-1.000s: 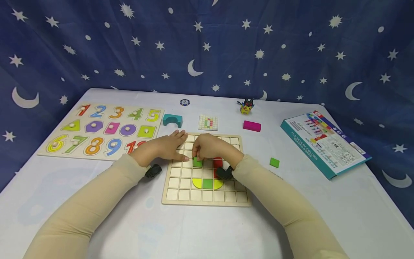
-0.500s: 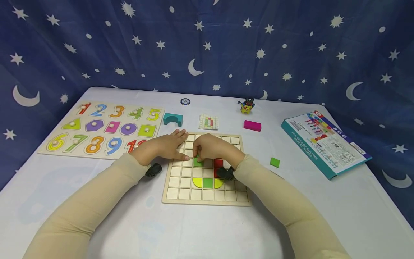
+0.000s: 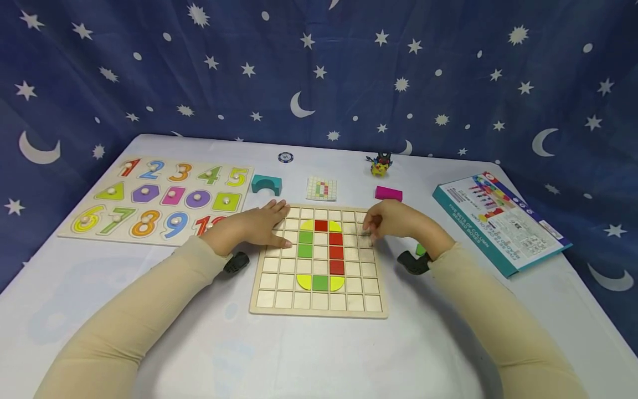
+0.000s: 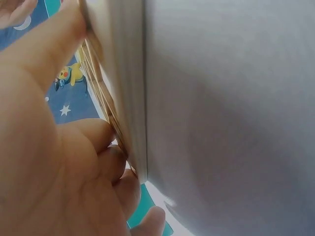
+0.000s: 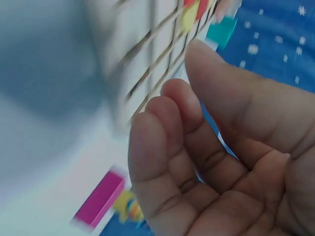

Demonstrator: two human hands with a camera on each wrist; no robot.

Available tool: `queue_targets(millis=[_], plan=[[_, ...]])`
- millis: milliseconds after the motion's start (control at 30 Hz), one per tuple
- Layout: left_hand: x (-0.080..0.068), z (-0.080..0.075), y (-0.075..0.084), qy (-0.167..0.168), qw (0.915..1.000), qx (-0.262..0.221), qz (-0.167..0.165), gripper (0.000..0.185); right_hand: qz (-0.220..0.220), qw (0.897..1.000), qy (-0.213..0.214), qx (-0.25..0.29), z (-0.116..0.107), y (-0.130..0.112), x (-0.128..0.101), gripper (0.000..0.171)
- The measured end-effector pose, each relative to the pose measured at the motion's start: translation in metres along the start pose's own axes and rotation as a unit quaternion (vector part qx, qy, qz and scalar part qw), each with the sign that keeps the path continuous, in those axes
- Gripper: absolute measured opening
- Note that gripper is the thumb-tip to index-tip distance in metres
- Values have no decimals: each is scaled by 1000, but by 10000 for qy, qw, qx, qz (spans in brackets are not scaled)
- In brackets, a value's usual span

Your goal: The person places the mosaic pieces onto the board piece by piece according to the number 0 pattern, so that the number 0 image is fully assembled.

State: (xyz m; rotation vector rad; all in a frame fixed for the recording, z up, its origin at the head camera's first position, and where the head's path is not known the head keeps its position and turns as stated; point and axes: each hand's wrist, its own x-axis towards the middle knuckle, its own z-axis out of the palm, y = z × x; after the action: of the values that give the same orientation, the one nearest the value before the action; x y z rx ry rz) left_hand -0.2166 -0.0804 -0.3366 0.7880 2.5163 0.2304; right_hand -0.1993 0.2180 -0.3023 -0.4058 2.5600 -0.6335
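A wooden grid board (image 3: 279,282) lies in the middle of the table. On it are a yellow-red-yellow row (image 3: 320,225), two green squares (image 3: 305,244), a red column (image 3: 336,253) and a yellow-green-yellow row (image 3: 320,282). My left hand (image 3: 269,224) lies flat on the board's far left corner, fingers straight; in the left wrist view its fingers (image 4: 98,162) touch the board's edge (image 4: 125,88). My right hand (image 3: 379,224) hovers at the board's far right edge, fingers loosely curled (image 5: 167,147), holding nothing. A loose green square (image 3: 421,249) peeks out behind the right wrist.
A pink block (image 3: 388,193), a pattern card (image 3: 320,188), a teal arch (image 3: 266,184), a small toy figure (image 3: 379,164) and a poker chip (image 3: 285,157) lie beyond the board. A number puzzle (image 3: 159,199) lies at the left, a game box (image 3: 498,219) at the right.
My right hand let go of the green square on the board and moved right to the board's edge, uncovering the pieces. The left hand has not moved.
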Motion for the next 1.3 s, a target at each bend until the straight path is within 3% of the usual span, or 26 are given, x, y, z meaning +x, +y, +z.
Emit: queue_targets(millis=[300,533,967,1300], plan=[[-1,-1,1,-12,10000,-12,7,94,648,9974,82,315,-19,61,-36,23],[-3,-2,2,-62,9999,-77,-25,93,779,9950,52,618,-12,88,-51,29],[-3,-2,3,-42,10000,-63,-36,94,993,9937,224,472,3,80,-44,23],[-4,-2,4,-23,10000,-15,-30,93,630,9951,463,614,3,59,-28,18]])
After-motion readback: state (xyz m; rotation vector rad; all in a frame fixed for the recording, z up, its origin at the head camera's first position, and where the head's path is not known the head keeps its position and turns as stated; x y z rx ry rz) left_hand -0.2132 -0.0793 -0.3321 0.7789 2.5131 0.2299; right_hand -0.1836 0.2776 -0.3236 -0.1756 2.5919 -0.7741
